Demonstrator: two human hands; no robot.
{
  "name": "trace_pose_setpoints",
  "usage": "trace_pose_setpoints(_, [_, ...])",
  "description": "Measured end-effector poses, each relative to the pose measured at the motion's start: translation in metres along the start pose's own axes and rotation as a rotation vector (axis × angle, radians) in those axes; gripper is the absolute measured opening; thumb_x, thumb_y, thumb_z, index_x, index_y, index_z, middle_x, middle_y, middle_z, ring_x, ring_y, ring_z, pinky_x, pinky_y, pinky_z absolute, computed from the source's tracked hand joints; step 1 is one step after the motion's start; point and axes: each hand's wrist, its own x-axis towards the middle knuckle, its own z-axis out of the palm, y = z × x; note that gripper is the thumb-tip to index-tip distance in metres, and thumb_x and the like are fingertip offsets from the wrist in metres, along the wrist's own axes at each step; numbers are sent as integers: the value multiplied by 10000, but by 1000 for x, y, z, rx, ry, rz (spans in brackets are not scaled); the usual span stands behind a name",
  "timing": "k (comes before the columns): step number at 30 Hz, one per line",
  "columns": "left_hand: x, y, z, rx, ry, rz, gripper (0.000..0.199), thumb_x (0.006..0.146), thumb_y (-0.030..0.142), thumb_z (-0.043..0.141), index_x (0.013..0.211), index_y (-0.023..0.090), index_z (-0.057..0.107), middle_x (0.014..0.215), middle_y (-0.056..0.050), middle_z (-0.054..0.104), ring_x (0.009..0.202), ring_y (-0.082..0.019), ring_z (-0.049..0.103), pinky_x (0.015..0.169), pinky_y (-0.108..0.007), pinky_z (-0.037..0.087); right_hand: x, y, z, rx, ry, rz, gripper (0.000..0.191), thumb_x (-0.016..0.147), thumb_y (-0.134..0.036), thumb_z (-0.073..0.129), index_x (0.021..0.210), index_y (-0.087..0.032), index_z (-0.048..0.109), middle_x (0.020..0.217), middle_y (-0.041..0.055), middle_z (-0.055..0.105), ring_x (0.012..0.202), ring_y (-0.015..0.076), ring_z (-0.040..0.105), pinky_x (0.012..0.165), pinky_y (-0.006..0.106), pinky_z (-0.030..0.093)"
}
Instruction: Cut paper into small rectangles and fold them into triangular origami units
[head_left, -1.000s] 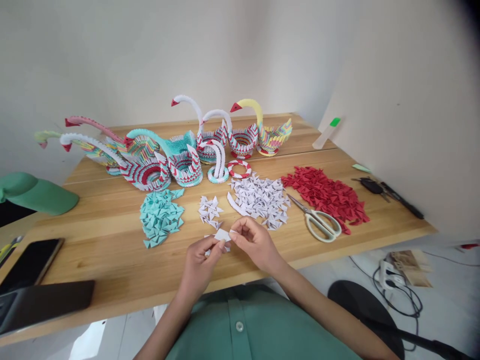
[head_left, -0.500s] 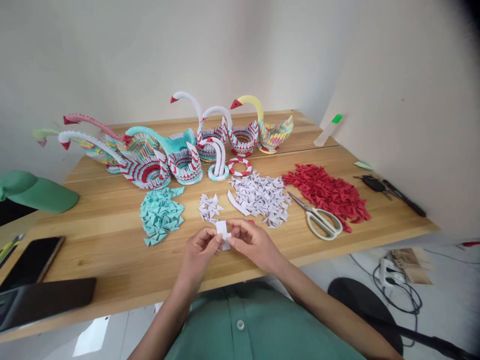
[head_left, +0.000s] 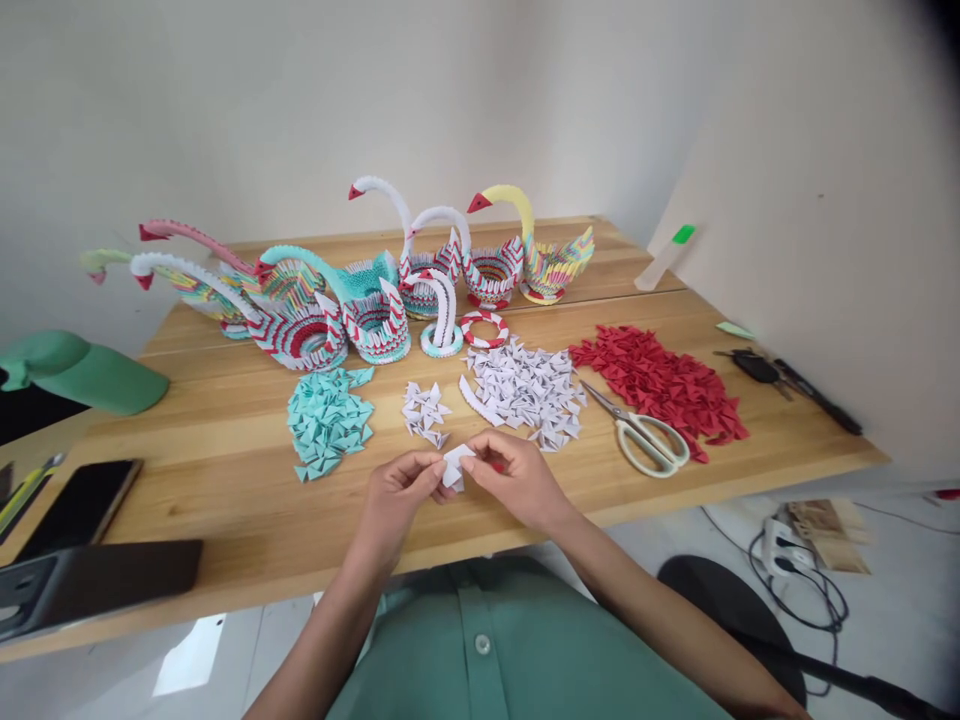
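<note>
Between my two hands, just above the front of the table, is a small folded piece of white paper (head_left: 456,467). My left hand (head_left: 401,492) pinches its left side between thumb and fingers. On its right side, my right hand (head_left: 517,478) is closed on it the same way. A bit of red shows by the right fingers, too covered to name. Just beyond the hands lie a small group of folded white paper pieces (head_left: 424,408), a curved white strip (head_left: 480,402) of joined pieces and a larger white pile (head_left: 529,390).
Turquoise pieces (head_left: 328,420) lie left, red pieces (head_left: 664,385) right, with scissors (head_left: 641,432) in front of them. Several paper swans (head_left: 300,335) and a red-white ring (head_left: 484,330) stand behind. A phone (head_left: 79,508), green bottle (head_left: 90,372) and keys (head_left: 754,367) sit near the edges.
The white paper has turned from an upright strip with a cross piece to a tilted, more compact shape. Both hands still pinch it. The view has shifted slightly.
</note>
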Motion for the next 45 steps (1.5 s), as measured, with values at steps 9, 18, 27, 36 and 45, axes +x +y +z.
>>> trace_pose_setpoints(9, [2, 1, 2, 41, -11, 35, 235, 719, 376, 713, 682, 146, 683, 571, -16, 672, 518, -131, 589, 539, -244, 491, 0, -3, -4, -101, 57, -116, 88, 862, -214, 584, 835, -208, 667, 753, 3, 644, 692, 143, 576, 659, 261, 442])
trace_pose_setpoints(18, [2, 3, 4, 54, -9, 39, 214, 722, 346, 708, 661, 146, 667, 560, -1, 654, 517, -122, 587, 542, -232, 487, -1, -2, -3, -131, 80, -135, 99, 863, -171, 586, 890, -217, 670, 778, -1, 661, 691, 139, 588, 651, 254, 457])
trace_pose_setpoints(27, [0, 8, 4, -87, -38, -32, 210, 707, 318, 710, 610, 148, 633, 511, 0, 629, 473, -114, 551, 519, -235, 449, 0, 10, -11, -395, 108, -702, 228, 919, -138, 525, 938, -259, 718, 830, 56, 685, 763, 180, 607, 683, 318, 486])
trace_pose_setpoints(36, [1, 5, 1, -102, -100, -45, 250, 746, 375, 721, 664, 148, 656, 556, -16, 660, 504, -124, 582, 547, -243, 471, 3, 11, -16, -455, 80, -719, 230, 950, -195, 511, 949, -277, 726, 842, 46, 684, 777, 174, 600, 685, 312, 482])
trace_pose_setpoints(45, [3, 6, 1, -8, -57, -1, 216, 738, 361, 719, 719, 147, 694, 570, -3, 661, 523, -125, 582, 562, -248, 482, 3, 11, -17, -417, 63, -693, 251, 937, -145, 506, 984, -265, 721, 856, 53, 689, 769, 176, 607, 681, 314, 481])
